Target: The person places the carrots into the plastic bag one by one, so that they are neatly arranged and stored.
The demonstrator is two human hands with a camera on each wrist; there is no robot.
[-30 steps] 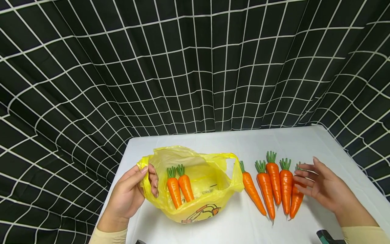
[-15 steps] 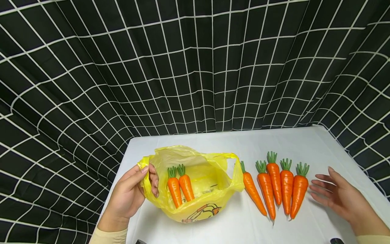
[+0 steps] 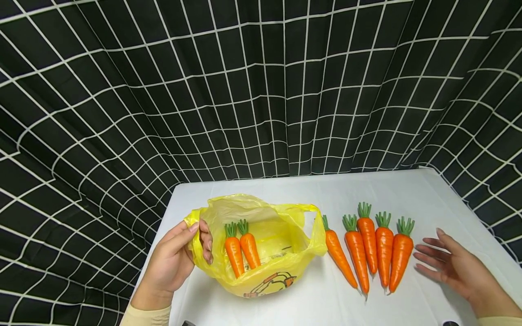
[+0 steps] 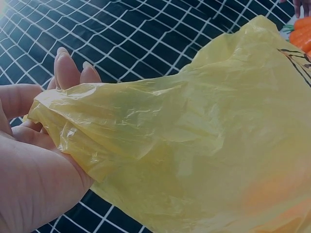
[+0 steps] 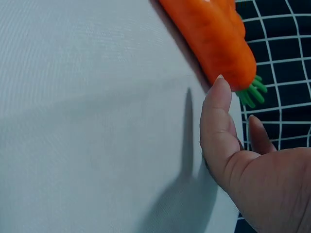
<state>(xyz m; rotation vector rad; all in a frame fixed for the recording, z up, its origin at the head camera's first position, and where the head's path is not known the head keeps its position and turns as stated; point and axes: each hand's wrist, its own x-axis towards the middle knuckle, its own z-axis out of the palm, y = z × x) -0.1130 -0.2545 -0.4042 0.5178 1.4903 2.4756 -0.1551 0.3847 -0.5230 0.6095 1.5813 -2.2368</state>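
A yellow plastic bag (image 3: 277,267) stands with its mouth spread wide, a printed drawing on its front. Two orange carrots (image 3: 234,251) with green tops lie inside it. My left hand (image 3: 173,256) grips the bag's left handle, fingers passed through the loop; in the left wrist view the handle (image 4: 77,121) is bunched against the palm. To the right of the bag several more carrots (image 3: 358,256) lie side by side on the table. My right hand (image 3: 456,267) is just right of the rightmost carrot (image 3: 401,256), fingers extended, apart from it and holding nothing.
A white-covered table (image 3: 302,303) carries everything. Black curtains with a white grid (image 3: 265,90) surround its back and sides. The bag's right handle (image 3: 317,231) partly covers the leftmost loose carrot (image 3: 338,256). A small dark object (image 3: 450,323) shows at the bottom right edge.
My right hand has moved right, off the rightmost carrot whose top it was covering, and then stayed nearly still. The left hand and the bag have hardly moved.
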